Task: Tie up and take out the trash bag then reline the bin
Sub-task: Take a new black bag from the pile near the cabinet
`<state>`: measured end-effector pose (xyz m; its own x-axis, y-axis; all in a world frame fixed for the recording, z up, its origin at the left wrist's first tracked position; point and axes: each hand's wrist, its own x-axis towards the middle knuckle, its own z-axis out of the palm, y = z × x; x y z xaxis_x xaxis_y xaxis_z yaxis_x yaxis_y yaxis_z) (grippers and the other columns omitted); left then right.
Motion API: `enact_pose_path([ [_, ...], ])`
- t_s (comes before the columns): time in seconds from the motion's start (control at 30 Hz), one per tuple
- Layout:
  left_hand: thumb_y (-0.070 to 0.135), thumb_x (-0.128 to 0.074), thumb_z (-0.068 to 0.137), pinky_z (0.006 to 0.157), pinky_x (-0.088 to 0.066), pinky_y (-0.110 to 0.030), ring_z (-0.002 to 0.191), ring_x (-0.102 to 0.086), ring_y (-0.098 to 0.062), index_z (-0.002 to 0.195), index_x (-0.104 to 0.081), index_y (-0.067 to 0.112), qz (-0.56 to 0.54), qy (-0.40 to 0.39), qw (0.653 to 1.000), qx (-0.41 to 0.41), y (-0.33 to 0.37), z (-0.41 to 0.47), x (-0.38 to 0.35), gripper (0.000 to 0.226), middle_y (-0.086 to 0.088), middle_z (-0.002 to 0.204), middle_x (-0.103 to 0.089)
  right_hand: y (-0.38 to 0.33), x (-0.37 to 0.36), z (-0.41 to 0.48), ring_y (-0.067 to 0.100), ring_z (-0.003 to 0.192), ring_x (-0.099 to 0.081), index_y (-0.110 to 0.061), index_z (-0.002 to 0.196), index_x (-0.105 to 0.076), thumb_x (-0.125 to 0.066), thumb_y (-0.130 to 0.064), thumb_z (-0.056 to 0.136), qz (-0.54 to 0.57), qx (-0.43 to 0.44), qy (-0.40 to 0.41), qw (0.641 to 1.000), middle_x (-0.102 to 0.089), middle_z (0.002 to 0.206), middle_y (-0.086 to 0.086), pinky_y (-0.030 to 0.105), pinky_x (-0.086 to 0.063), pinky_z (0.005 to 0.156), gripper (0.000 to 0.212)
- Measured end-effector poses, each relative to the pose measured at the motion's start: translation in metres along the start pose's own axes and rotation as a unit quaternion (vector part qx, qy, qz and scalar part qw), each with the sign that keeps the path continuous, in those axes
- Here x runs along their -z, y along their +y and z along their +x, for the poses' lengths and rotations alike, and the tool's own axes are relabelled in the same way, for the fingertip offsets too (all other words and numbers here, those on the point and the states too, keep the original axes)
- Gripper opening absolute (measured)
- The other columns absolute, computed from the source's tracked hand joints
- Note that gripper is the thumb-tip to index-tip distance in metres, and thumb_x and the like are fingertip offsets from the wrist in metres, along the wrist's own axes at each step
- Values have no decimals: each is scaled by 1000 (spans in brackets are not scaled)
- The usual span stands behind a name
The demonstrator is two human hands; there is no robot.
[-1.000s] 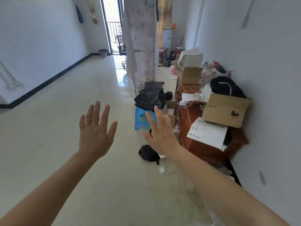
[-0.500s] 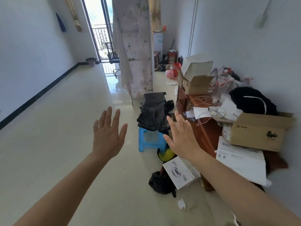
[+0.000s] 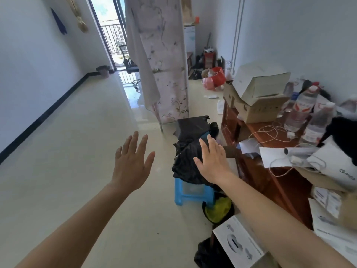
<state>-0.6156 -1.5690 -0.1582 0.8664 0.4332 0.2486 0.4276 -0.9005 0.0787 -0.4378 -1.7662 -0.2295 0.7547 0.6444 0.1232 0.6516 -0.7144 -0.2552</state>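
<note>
Both your hands are spread flat, fingers straight, holding nothing; the left hand (image 3: 131,165) hangs over bare floor (image 3: 77,151), the right hand (image 3: 214,161) is in front of the heap of black bags (image 3: 185,165) on the blue stool (image 3: 185,192) — whether it touches them, you cannot tell. Plastic that thin should be light, limp and slippery; gather it at the mouth and pinch, since a flat palm would likely slide. Below the stool a dark bag (image 3: 218,209) with something yellow inside is half hidden by your forearm; a small black bag (image 3: 204,254) by the white box (image 3: 237,244) is cut off at the bottom edge.
</note>
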Motion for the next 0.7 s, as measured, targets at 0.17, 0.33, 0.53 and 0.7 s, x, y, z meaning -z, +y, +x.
enact_pose_path([
  [0.17,53,-22,99,113,-25,-55,148,-21,-34,154,-24,18,-15,-9,1000,5,-59,93,-44,65,-13,162,-20,-22,-30,98,30,153,0,-16,159,-8,-35,-49,101,-18,23,-17,999,2,166,15,46,-7,124,72],
  [0.33,49,-31,100,116,-23,-54,149,-15,-34,155,-21,19,-36,-52,998,-22,-106,201,-114,65,-13,163,-14,-13,-79,176,30,154,3,-15,159,-6,-34,-47,103,-43,-43,-62,996,5,166,14,47,-5,124,70],
  [0.53,52,-25,100,119,-18,-52,151,-9,-31,156,-16,21,-30,-129,984,-123,-127,319,-172,65,-11,165,-8,10,-99,238,31,153,-5,-14,159,-10,-34,-48,102,-45,-200,-92,974,-3,166,16,47,-11,123,70],
  [0.7,51,-26,100,118,-18,-51,150,-10,-31,156,-18,20,-38,-162,967,-194,-102,400,-207,64,-11,164,-10,27,-105,245,33,151,-14,-13,156,-18,-39,-48,101,-21,-297,-77,952,-14,164,18,47,-19,122,69],
])
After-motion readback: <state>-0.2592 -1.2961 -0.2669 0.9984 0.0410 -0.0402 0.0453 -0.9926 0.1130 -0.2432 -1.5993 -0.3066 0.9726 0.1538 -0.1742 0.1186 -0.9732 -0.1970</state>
